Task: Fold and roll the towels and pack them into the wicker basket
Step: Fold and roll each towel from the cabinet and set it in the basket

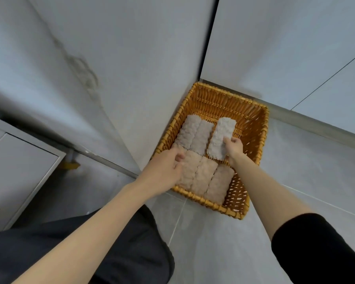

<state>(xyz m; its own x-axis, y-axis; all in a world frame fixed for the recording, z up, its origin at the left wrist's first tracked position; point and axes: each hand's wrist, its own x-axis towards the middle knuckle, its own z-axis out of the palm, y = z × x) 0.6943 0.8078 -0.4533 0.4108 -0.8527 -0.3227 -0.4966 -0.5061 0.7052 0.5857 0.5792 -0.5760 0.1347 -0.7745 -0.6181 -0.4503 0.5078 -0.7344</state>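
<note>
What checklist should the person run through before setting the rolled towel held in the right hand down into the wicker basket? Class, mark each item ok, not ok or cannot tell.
1. Right hand grips the pale rolled towel: ok.
2. Roll holds its shape: ok.
3. Free space in the wicker basket beside the two far rolls: ok.
4. Left hand steadies the three near rolls: ok.
5. Basket flat on the floor: cannot tell.

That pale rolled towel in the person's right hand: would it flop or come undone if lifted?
The pale rolled towel probably stays fairly firm, since it keeps its shape though the right hand grips only one end. It looks soft and light. Loosely held, it might unroll.
</note>
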